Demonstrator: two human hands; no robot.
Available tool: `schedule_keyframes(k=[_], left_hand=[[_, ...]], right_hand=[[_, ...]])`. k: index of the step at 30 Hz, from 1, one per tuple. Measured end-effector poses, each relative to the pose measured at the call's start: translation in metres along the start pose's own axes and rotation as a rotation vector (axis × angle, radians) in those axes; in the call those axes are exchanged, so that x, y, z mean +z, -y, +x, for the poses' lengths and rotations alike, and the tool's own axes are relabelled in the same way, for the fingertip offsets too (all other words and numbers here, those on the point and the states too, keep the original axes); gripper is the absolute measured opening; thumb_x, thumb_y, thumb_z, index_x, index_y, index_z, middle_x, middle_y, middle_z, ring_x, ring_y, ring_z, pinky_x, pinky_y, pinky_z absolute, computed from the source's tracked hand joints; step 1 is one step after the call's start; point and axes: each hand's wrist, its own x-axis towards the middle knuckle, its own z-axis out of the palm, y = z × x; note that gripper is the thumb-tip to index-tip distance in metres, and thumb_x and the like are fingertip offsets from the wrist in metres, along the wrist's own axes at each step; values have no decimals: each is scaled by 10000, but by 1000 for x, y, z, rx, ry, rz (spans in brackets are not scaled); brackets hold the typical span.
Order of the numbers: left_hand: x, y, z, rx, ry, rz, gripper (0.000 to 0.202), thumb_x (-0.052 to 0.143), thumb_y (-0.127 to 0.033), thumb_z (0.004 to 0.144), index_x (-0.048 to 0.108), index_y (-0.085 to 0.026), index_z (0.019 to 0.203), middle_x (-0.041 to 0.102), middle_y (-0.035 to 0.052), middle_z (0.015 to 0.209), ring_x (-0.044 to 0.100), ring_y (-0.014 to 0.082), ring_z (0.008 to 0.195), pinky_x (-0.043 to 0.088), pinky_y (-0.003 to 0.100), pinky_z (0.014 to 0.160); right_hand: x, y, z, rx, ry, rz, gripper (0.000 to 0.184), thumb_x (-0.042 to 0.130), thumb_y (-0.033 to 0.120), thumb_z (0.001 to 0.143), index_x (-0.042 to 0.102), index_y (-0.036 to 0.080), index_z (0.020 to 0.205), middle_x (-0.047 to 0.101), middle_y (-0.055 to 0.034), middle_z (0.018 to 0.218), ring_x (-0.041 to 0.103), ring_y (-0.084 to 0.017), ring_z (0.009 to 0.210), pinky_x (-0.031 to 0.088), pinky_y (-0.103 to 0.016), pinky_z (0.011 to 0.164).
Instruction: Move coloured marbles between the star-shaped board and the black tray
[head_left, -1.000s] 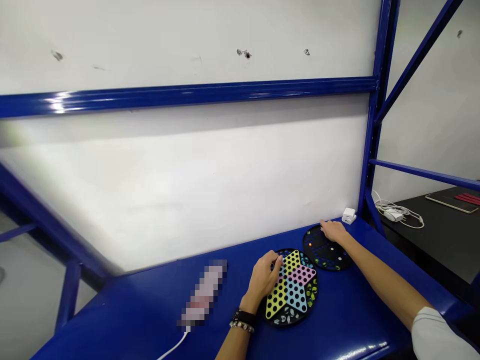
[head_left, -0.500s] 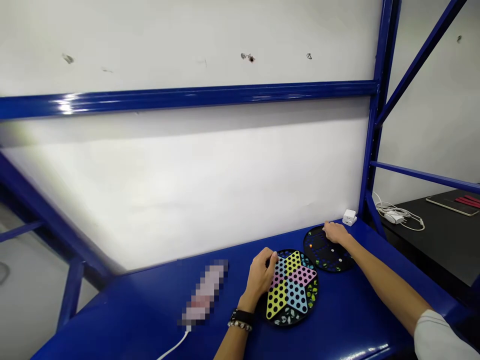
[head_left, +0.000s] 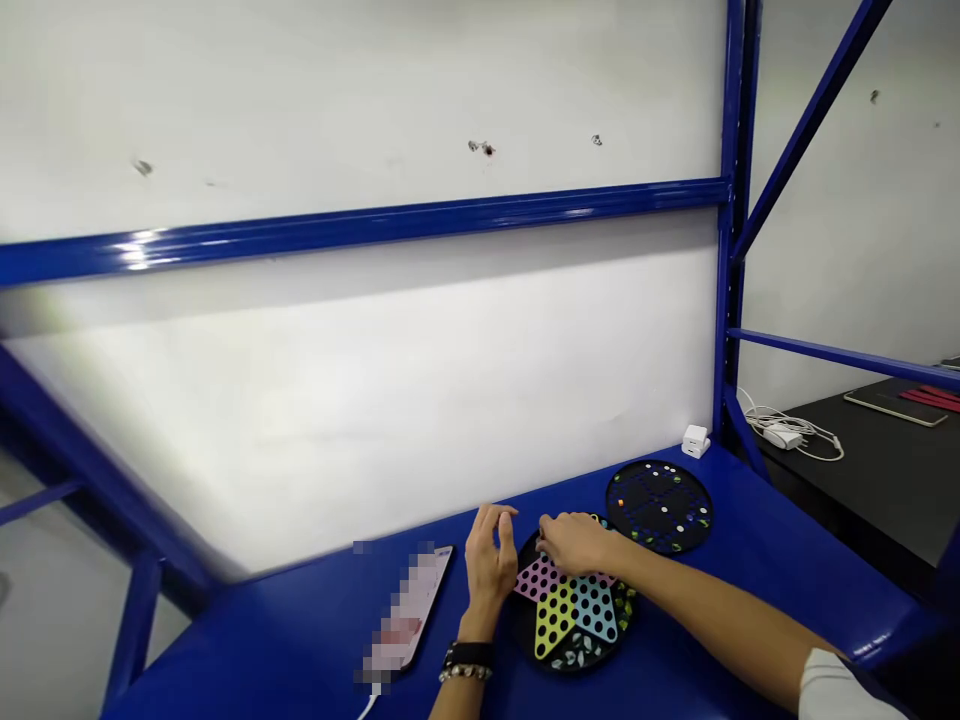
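My right hand [head_left: 576,542] is over the upper left part of a round black Chinese checkers board [head_left: 555,605] with a star of pink, yellow and light blue points full of black holes. Its fingertips are pressed together and point down at the board; whatever they hold is hidden. At the board's left edge my left hand [head_left: 491,560] is raised, fingers loosely bent, with nothing visible in it. Small green and pale pieces lie in the board's rim sections. Behind it lies a round black tray [head_left: 652,505] with a few white, green and orange bits.
A phone [head_left: 420,610] with a white cable [head_left: 367,705] lies left of my left hand on the blue tabletop [head_left: 285,640]. White charger blocks [head_left: 695,441] stand at the back corner by the blue frame post [head_left: 724,300]. Coiled white cables [head_left: 787,430] lie on a black table.
My right hand has come back from the black tray to the star board. My left hand has shifted left, off the star's edge. The view has tilted slightly upward.
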Motion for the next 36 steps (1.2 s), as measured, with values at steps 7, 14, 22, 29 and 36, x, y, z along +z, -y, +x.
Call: schedule_keyframes(k=[7, 14, 22, 29, 36], left_hand=[[-2, -3, 0, 37, -47, 1, 250, 359, -308, 958, 576, -216, 875, 596, 49, 858, 580, 201, 821, 474, 323, 739], [-4, -3, 0, 24, -24, -4, 256, 350, -311, 967, 571, -214, 881, 578, 53, 881, 570, 197, 832, 473, 327, 748], [-5, -7, 0, 10, -20, -2, 269, 346, -298, 959, 580, -218, 852, 591, 48, 864, 580, 193, 820, 481, 321, 754], [-4, -9, 0, 12, 11, 2, 280, 340, -317, 957, 579, -217, 849, 590, 51, 862, 580, 191, 816, 481, 321, 755], [-3, -9, -1, -13, 31, 9, 276, 346, -318, 954, 585, -221, 858, 601, 46, 877, 593, 186, 815, 489, 311, 750]], right_hand=[[14, 21, 33, -116, 108, -143, 291, 581, 263, 872, 610, 103, 1113, 723, -188, 990, 706, -322, 906, 561, -414, 735], [21, 19, 42, -90, 56, -96, 330, 508, 334, 915, 592, 124, 1156, 721, -173, 1018, 701, -311, 935, 557, -425, 757], [46, 20, 50, -132, -92, -91, 297, 437, 301, 933, 619, 133, 1097, 682, -165, 1053, 689, -278, 869, 546, -420, 749], [53, 23, 42, -138, -129, -50, 438, 526, 296, 837, 529, 84, 1220, 555, -224, 1198, 532, -345, 1089, 465, -525, 898], [58, 20, 21, -200, -120, 47, 578, 461, 393, 887, 407, 93, 1378, 463, -239, 1377, 383, -383, 1297, 309, -632, 1034]])
